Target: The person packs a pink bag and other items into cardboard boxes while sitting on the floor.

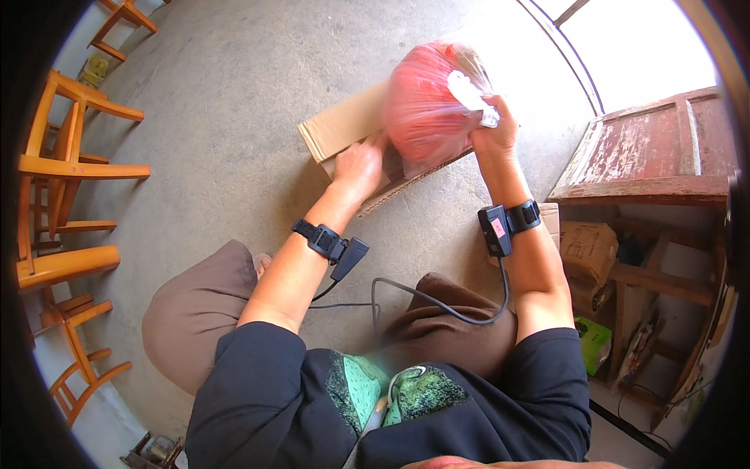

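My right hand (497, 126) grips the gathered neck of a clear plastic bag (425, 111) with red contents. White labels or tags (469, 91) hang at the bag's neck, beside my fingers. The bag is over the right part of a cardboard box (343, 120) on the concrete floor; whether it rests inside cannot be told. At the box's near left side is my left hand (358, 164), its fingertips hidden against the box and the bag, so its grip is unclear. Each forearm wears a black strap with a small device (348, 258), and cables run from them.
Wooden chairs (76, 167) are stacked along the left wall. To the right stand a worn red wooden cabinet or door panel (650, 146) and a wooden shelf (662, 284) with a cardboard box (586, 249) and a green package (593, 345). A black cable (439, 305) loops between my knees.
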Demonstrator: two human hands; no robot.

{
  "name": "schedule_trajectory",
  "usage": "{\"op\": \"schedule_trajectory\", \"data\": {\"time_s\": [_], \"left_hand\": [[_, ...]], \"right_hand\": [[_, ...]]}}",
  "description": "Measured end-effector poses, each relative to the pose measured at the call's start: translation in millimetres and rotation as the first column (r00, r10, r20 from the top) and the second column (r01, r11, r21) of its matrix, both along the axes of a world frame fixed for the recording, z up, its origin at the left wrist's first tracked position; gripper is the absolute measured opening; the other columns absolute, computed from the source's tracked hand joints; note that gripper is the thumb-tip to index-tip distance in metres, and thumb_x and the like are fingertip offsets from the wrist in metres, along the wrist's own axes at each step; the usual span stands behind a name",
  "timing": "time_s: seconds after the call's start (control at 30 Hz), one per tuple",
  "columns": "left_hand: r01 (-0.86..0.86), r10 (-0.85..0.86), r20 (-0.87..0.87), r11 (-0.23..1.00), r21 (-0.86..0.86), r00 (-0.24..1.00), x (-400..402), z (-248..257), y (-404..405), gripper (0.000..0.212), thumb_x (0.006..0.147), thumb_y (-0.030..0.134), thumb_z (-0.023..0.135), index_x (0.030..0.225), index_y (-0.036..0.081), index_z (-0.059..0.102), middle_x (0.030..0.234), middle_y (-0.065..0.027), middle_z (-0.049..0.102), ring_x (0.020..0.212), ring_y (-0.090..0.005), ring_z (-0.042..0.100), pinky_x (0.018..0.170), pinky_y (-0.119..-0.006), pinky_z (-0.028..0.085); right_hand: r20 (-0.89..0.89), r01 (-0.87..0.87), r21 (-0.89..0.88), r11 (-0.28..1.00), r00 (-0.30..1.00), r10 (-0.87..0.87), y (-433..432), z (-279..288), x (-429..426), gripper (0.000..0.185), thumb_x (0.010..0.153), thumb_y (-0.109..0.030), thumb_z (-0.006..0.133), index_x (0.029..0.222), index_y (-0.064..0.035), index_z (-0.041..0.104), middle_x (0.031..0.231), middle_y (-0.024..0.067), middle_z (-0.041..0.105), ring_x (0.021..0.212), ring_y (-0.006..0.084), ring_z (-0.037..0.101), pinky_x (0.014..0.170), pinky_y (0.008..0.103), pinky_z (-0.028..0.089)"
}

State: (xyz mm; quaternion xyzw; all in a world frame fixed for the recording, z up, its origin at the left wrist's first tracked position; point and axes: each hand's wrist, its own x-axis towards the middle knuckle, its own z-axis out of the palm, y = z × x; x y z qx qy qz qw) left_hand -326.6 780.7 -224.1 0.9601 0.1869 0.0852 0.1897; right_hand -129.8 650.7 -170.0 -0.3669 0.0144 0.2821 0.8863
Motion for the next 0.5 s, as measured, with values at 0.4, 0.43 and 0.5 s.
{"op": "schedule_trajectory", "data": {"time_s": [0.4,0.43,0.5], "left_hand": [[-0.244,0.232,-0.142,0.967,-0.073,0.962,26.4,20.0,66.4,0.050,0.085,0.017,0.048,0.130,0.036,0.042,0.106,-0.0104,0.062,0.094,-0.0289,0.061,0.081,-0.039,0.049],[-0.313,0.283,-0.160,0.925,-0.216,0.946,33.4,30.9,69.0,0.044,0.084,0.018,0.047,0.123,0.038,0.050,0.106,-0.0097,0.062,0.095,-0.0280,0.060,0.081,-0.039,0.049],[-0.316,0.295,-0.118,0.909,-0.272,0.948,39.5,32.4,75.4,0.041,0.085,0.018,0.044,0.121,0.037,0.053,0.107,-0.0092,0.062,0.095,-0.0284,0.060,0.080,-0.039,0.049]], "right_hand": [[0.375,-0.151,0.005,0.989,0.917,0.138,-28.3,40.9,-18.8,0.019,0.074,-0.003,0.050,0.092,-0.0051,0.055,0.076,0.0024,0.055,0.073,0.0107,0.051,0.070,0.0237,0.042],[0.378,-0.146,0.000,0.989,0.916,0.135,-31.6,36.7,-14.0,0.019,0.074,-0.003,0.050,0.092,-0.0051,0.055,0.076,0.0024,0.055,0.073,0.0107,0.051,0.070,0.0237,0.042],[0.452,-0.179,-0.024,0.984,0.876,0.171,-32.4,30.0,-9.7,0.020,0.073,-0.002,0.050,0.092,-0.0055,0.056,0.075,0.0017,0.055,0.070,0.0103,0.051,0.066,0.0224,0.042]]}}
